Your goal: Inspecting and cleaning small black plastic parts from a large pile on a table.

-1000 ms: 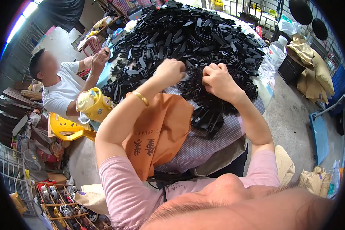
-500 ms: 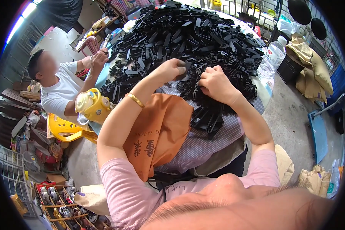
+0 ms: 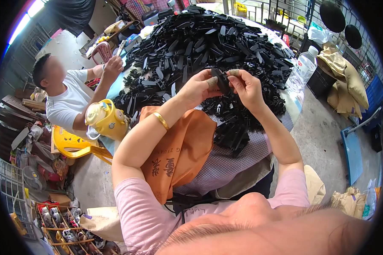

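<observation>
My left hand (image 3: 197, 88) and my right hand (image 3: 247, 86) are raised above the table, both pinching one black plastic part (image 3: 221, 80) between thumbs and fingertips. Tape wraps some fingertips. A gold bangle (image 3: 161, 120) circles my left wrist. Beneath and beyond the hands lies a big heap of black plastic parts (image 3: 208, 42) covering most of the table. An orange cloth (image 3: 181, 148) is draped over my lap and the table's near edge.
A person in a white shirt (image 3: 68, 104) sits at the table's left side, a hand (image 3: 112, 66) at the heap. A yellow jug (image 3: 107, 121), a yellow plastic chair (image 3: 74, 146), a water bottle (image 3: 300, 70), sacks (image 3: 347, 78) and a black crate (image 3: 321, 83) stand around.
Both hands have lifted off the heap and come together, now holding one black part up between them. The other person's hand stays at the heap.
</observation>
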### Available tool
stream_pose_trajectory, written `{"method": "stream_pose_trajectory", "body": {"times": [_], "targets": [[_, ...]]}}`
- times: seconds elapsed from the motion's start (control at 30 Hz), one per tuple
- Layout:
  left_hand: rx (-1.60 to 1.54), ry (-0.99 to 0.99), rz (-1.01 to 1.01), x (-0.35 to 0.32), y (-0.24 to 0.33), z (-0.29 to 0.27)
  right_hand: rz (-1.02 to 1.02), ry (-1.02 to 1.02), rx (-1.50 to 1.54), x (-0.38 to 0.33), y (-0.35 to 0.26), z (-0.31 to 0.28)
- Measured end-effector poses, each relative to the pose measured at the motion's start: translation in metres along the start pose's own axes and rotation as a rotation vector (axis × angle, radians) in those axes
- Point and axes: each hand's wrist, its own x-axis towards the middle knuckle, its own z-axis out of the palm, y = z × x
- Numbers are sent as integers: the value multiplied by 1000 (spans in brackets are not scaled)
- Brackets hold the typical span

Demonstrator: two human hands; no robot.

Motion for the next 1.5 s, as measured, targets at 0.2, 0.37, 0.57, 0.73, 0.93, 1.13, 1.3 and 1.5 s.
{"method": "stream_pose_trajectory", "body": {"times": [0.2,0.37,0.57,0.73,0.93,1.13,1.3,1.5], "targets": [[42,52,14,0,-1,6,-456,69,-424,7,5,0],[94,134,41,-2,-1,14,-412,88,-550,1,-3,4],[142,174,63,-3,-3,15,-505,-15,-595,3,-8,4],[131,227,109,1,-8,14,-480,-98,-548,1,-8,5],[503,374,108,2,-7,17,-402,-166,-726,-5,-8,8],[573,504,141,9,-14,10,-450,-243,-807,-8,-2,16],[573,572,246,9,-9,9,-369,-210,-675,-12,-8,27],[379,443,-21,3,0,10,-48,-430,-439,-1,-24,-17]]}}
